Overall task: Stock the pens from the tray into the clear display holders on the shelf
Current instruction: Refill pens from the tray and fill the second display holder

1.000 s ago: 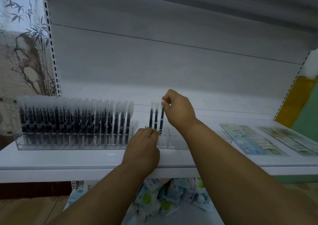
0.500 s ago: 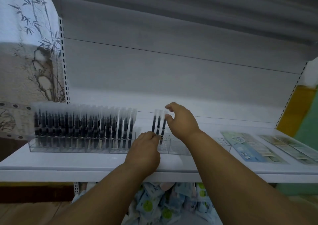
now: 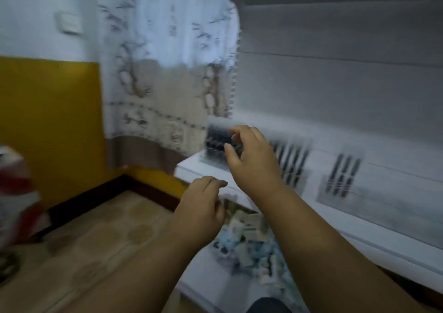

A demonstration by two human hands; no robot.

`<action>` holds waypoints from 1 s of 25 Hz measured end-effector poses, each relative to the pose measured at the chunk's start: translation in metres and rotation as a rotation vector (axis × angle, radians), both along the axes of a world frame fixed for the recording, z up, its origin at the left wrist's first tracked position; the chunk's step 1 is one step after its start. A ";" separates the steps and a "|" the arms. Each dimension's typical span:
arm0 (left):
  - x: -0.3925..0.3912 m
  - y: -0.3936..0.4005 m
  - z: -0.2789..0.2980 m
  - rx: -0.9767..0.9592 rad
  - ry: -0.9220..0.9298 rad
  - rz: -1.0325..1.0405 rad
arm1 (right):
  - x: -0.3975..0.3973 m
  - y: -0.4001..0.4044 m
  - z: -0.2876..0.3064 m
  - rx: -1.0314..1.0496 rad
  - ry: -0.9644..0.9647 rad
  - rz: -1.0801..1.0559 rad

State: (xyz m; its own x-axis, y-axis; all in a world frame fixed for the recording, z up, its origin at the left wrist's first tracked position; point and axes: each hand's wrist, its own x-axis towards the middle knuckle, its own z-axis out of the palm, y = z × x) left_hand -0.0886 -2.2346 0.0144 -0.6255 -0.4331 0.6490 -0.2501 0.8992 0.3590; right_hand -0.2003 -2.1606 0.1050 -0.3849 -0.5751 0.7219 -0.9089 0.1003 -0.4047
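Hovering in front of the shelf [image 3: 239, 188], above its front edge: right hand [image 3: 251, 159], fingers loosely curled and apart, thumb [image 3: 231, 153] clear of the fingers, pinching nothing; hanging lower and nearer the camera, just off the shelf's left corner: left hand [image 3: 201, 207], knuckles up, fingers loosely bent, holding nothing; standing upright behind the right hand, in the clear display holders [image 3: 359, 200] on the shelf: dark pens [image 3: 291, 160], a long row partly hidden by that hand, all badly smeared by blur; standing apart to the right, three more pens [image 3: 342, 177] close together, in a holder with clear space to their right; lying below the shelf, on a lower white ledge: a heap of small pale blue and green packets [image 3: 244, 236], too blurred for telling what; stretching away to the left: wooden floor [image 3: 96, 240], yellow wall [image 3: 48, 111], patterned curtain [image 3: 163, 73]; tray not showing anywhere
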 end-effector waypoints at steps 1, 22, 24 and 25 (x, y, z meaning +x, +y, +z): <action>0.025 -0.013 -0.006 0.007 -0.008 0.074 | 0.017 -0.021 -0.006 0.010 -0.018 0.063; 0.163 -0.190 -0.404 0.860 -0.373 0.576 | 0.120 -0.266 -0.474 0.825 -0.367 0.416; 0.159 -0.196 -0.449 0.991 -0.398 0.666 | 0.123 -0.267 -0.521 0.897 -0.385 0.425; 0.158 -0.198 -0.469 1.045 -0.430 0.718 | 0.124 -0.265 -0.539 0.930 -0.391 0.427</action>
